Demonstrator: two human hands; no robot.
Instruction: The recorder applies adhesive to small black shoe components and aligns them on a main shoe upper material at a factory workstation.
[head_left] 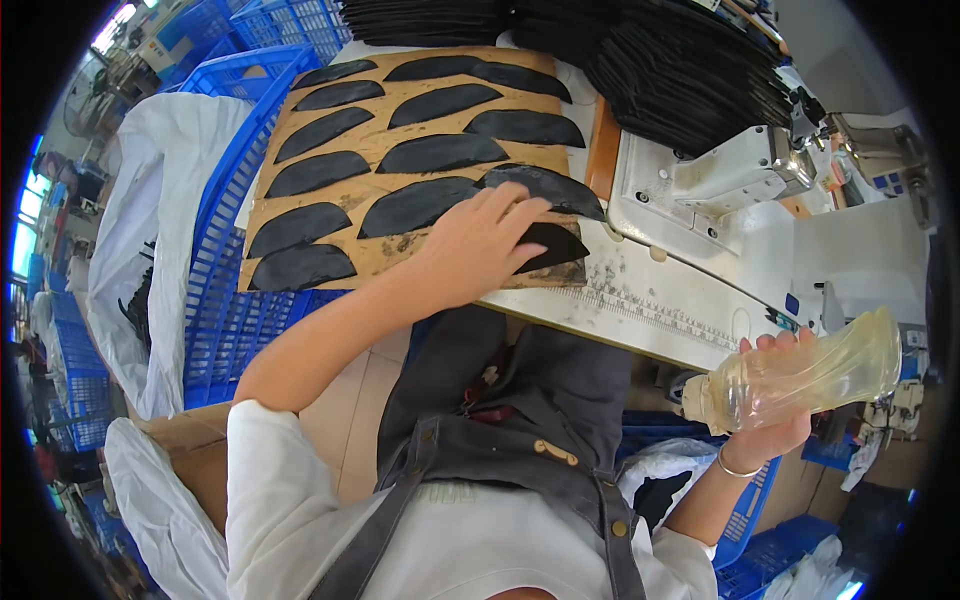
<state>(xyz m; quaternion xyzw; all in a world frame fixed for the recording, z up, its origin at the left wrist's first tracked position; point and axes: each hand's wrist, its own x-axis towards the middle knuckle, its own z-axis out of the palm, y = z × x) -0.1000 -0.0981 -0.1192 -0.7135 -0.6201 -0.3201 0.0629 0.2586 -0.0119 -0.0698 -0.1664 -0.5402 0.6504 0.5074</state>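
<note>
Rows of black half-moon pieces (443, 153) lie on a brown board (375, 200) with dark smears. My left hand (475, 240) reaches over the board's near right corner, palm down, fingers apart and bent. Its fingertips are at a shiny black piece (545, 188), and its thumb is by the left end of a duller black piece (560, 245). Whether the fingers press on either one I cannot tell. Off to the right, my right hand (765, 448) is wrapped round a clear, yellowish plastic bottle (820, 375), tilted with its neck end toward me and to the left.
The board lies on a white sewing-machine table (660, 310) with a ruler strip at its front. A white sewing machine (740, 170) stands at the right. Stacked black pieces (680, 75) fill the back. A blue crate (215, 230) with white sacking (150, 220) stands left.
</note>
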